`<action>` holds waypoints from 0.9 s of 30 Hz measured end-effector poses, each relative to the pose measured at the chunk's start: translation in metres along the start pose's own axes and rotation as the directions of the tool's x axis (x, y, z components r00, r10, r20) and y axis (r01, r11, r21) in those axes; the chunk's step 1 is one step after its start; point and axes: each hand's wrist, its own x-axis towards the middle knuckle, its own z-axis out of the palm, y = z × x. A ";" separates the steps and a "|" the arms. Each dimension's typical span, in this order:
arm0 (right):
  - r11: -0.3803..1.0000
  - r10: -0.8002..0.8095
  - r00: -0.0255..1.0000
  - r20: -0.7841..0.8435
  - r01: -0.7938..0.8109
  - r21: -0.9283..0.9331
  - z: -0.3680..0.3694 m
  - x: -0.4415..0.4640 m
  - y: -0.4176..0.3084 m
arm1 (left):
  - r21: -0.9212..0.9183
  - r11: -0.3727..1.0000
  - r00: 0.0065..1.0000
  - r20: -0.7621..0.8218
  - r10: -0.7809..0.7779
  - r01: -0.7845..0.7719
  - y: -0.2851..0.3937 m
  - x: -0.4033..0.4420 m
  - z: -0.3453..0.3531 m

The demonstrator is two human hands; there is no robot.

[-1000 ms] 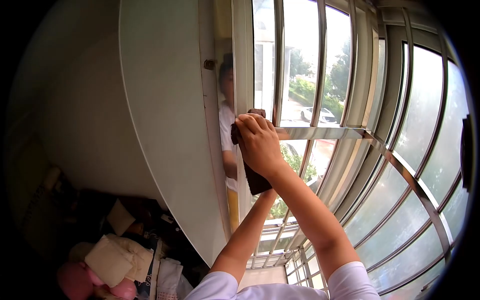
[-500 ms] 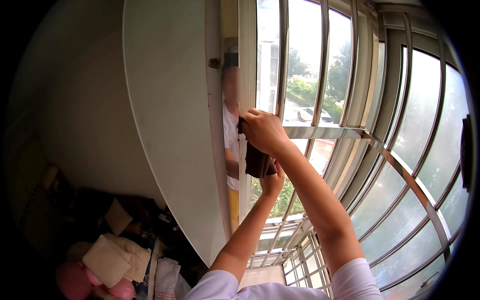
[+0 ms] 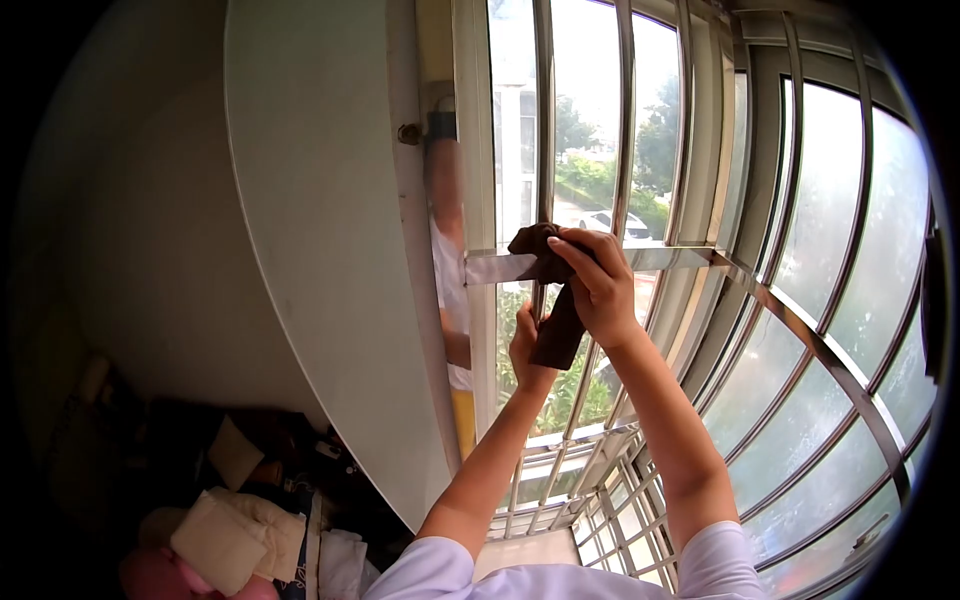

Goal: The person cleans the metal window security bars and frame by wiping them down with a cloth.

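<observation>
A dark brown cloth [image 3: 560, 335] is bunched in my right hand [image 3: 603, 285], whose fingers press it onto the flat horizontal metal rail [image 3: 500, 268]. The cloth covers the spot where a vertical bar [image 3: 545, 130] crosses this rail, and its loose end hangs below. Lower down, my left hand [image 3: 530, 350] is closed around the same upright bar, just left of the hanging cloth. The cloth hides part of its fingers.
Window panes and a metal grille [image 3: 830, 345] curve round to the right. A pale panel [image 3: 310, 200] stands at left, beside a narrow reflective strip [image 3: 447, 260] showing a person's reflection. Cushions [image 3: 220, 540] and fabric lie in a pile at lower left.
My right hand and the cloth have moved right along the rail, from its left end to the upright bar. My left hand has shifted slightly left. The view has turned slightly right.
</observation>
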 end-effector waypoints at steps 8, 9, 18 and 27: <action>0.990 0.134 0.960 0.245 -0.141 0.011 0.073 0.010 -0.041 | -0.005 0.974 0.974 0.004 0.227 -0.227 -0.030 -0.005 0.007; 0.988 0.148 0.955 0.256 -0.152 -0.005 0.076 0.012 -0.043 | 0.041 0.964 0.964 0.011 0.264 -0.264 -0.030 -0.007 0.008; 0.981 -0.083 0.956 0.283 0.128 -0.143 0.024 -0.006 0.001 | 0.039 0.888 0.888 0.040 0.458 -0.459 -0.019 0.001 -0.003; 0.806 0.550 0.796 -0.255 -0.585 -0.089 -0.039 -0.030 0.067 | -0.042 0.991 0.986 0.106 0.133 -0.129 0.013 -0.002 -0.017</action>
